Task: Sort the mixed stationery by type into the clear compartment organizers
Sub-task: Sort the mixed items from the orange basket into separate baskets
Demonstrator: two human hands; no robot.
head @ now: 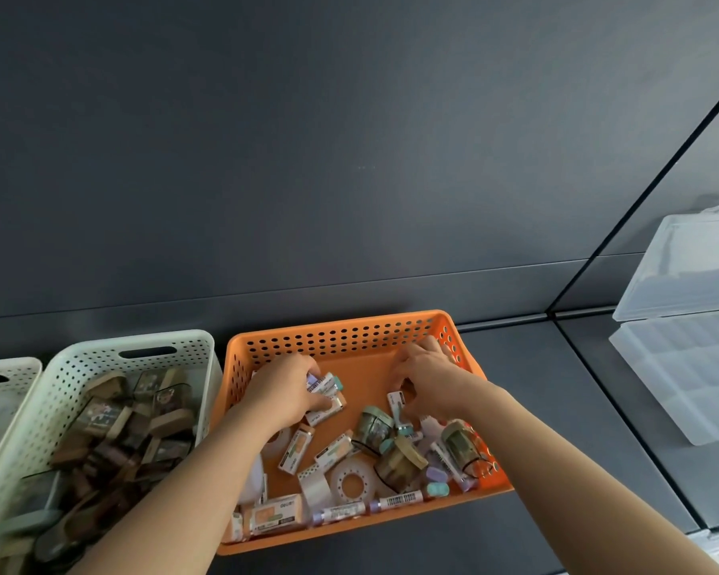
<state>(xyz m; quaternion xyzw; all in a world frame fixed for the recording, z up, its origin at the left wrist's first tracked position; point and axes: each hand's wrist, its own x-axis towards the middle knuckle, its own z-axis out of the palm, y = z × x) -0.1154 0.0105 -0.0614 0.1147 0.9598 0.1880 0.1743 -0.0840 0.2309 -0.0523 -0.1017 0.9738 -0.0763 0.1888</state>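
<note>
Reaching into the orange basket (337,325) of mixed stationery, I am gripping several small tubes (324,385) in my left hand (285,388) to gather one type, while my right hand (426,375) is curling over another, its hold unclear, far from the clear organizer (690,367).

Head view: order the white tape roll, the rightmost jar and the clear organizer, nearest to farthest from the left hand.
1. White tape roll, middle of the orange basket, nearest the left hand.
2. Rightmost jar, at its right wall.
3. Clear organizer, far right, outside it.
</note>
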